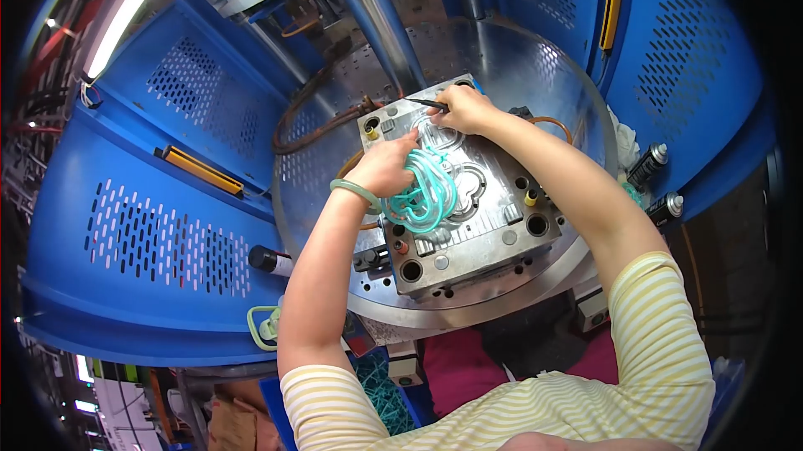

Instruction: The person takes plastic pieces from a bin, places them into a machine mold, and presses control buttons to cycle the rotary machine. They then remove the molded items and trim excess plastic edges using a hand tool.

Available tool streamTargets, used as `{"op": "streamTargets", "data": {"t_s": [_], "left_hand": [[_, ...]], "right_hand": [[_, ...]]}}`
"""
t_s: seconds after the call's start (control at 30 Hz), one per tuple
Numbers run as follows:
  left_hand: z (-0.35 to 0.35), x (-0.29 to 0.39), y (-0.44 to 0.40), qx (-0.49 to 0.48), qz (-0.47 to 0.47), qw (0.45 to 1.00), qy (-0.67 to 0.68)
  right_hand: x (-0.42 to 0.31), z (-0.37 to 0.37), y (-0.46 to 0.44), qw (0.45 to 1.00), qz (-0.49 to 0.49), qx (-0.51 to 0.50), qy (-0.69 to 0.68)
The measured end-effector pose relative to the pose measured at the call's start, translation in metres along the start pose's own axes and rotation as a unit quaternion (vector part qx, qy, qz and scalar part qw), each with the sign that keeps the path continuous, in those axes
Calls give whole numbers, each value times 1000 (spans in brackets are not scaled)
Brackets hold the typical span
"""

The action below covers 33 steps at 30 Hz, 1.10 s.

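Observation:
A square metal mould plate [485, 250] with curved grooves lies on a round steel table. My left hand [386, 165], a pale green bangle [356, 193] at its wrist, is closed on a bundle of teal rubbery loops [425, 200] over the left part of the mould. Its index finger reaches toward the mould's far half. At the mould's far edge my right hand [462, 110] grips a thin black tool [428, 103], whose tip points left. The fingertips under my right hand are partly hidden.
Blue perforated guards [159, 242] stand on both sides. A steel column [385, 33] rises behind the mould. Spray cans [648, 162] stand at the right, and a black-capped bottle [269, 260] at the left. A blue bin [280, 405] with teal scraps is below.

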State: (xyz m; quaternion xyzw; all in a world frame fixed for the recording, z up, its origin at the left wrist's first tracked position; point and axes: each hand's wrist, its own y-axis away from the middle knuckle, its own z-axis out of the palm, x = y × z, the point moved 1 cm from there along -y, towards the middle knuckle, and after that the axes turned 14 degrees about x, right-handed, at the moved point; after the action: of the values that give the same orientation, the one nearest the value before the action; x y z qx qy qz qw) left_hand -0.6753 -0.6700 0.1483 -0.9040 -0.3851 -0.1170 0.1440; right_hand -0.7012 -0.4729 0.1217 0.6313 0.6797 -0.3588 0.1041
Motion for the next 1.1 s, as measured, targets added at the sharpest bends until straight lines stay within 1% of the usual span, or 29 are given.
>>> {"op": "streamTargets", "data": {"t_s": [0.07, 0.1, 0.13, 0.17, 0.2, 0.27, 0.3, 0.33, 0.4, 0.43, 0.47, 0.53, 0.57, 0.6, 0.63, 0.67, 0.73, 0.8, 0.83, 0.87, 0.9, 0.93, 1.0, 1.07, 1.1], "left_hand": [[2, -2, -3, -12, 8, 1000, -18], [2, -3, -5, -10, 1, 999, -40], [4, -1, -4, -9, -4, 998, -62], [3, 4, -5, -19, -20, 997, -71], [1, 7, -5, -15, -16, 997, -76], [9, 2, -1, 24, -14, 998, -55], [12, -3, 1, 54, 9, 998, -38], [8, -2, 4, 62, 14, 997, -46], [-1, 5, 19, 97, -48, 983, 150], [-5, 9, 31, 151, -42, 974, 161], [-14, 16, 43, 154, -40, 975, 154], [-27, 30, 71, 173, -124, 953, 217], [-28, 39, 83, 230, -87, 935, 255], [-26, 43, 92, 229, -88, 936, 253], [-21, 46, 103, 229, -109, 908, 335], [-17, 54, 113, 227, -129, 871, 415], [-10, 78, 132, 248, -145, 832, 474], [4, 95, 147, 246, -163, 810, 507], [9, 108, 153, 240, -168, 809, 510], [11, 123, 158, 258, -145, 804, 515], [15, 133, 163, 275, -124, 799, 521], [24, 131, 167, 283, -47, 825, 487], [42, 134, 180, 298, -57, 814, 495], [43, 141, 190, 309, -17, 851, 424], [46, 141, 194, 324, 33, 870, 370]], "right_hand": [[3, 4, -1, 1000, -13, -10, -12], [3, 7, 1, 1000, -4, 3, 12], [1, 5, 2, 1000, 16, -9, -2], [-3, 4, 6, 1000, 8, -3, 24], [-8, 1, 7, 999, -3, 7, 49], [-10, 1, 7, 998, -12, 7, 69], [-10, 1, 7, 996, -19, 3, 89], [-13, -5, 9, 996, -25, 14, 88], [-17, -14, 18, 998, -30, 28, 44], [-16, -14, 22, 996, -29, 88, 8], [-18, -21, 29, 988, -40, 149, -23], [-21, -46, 46, 996, 14, 58, -63], [-21, -57, 58, 994, 15, 20, -108], [-21, -64, 75, 988, 19, -17, -152], [-25, -74, 96, 982, 58, -45, -172], [-25, -73, 113, 964, 79, -78, -241], [-34, -88, 155, 926, 198, -169, -272], [-39, -92, 189, 873, 276, -238, -325], [-42, -99, 203, 844, 288, -287, -351], [-37, -94, 217, 814, 289, -279, -420], [-34, -94, 227, 809, 284, -275, -435], [-33, -94, 236, 804, 278, -270, -451], [-25, -94, 246, 796, 277, -253, -475], [-30, -103, 255, 792, 290, -247, -476], [-30, -103, 260, 802, 289, -250, -459]]}}
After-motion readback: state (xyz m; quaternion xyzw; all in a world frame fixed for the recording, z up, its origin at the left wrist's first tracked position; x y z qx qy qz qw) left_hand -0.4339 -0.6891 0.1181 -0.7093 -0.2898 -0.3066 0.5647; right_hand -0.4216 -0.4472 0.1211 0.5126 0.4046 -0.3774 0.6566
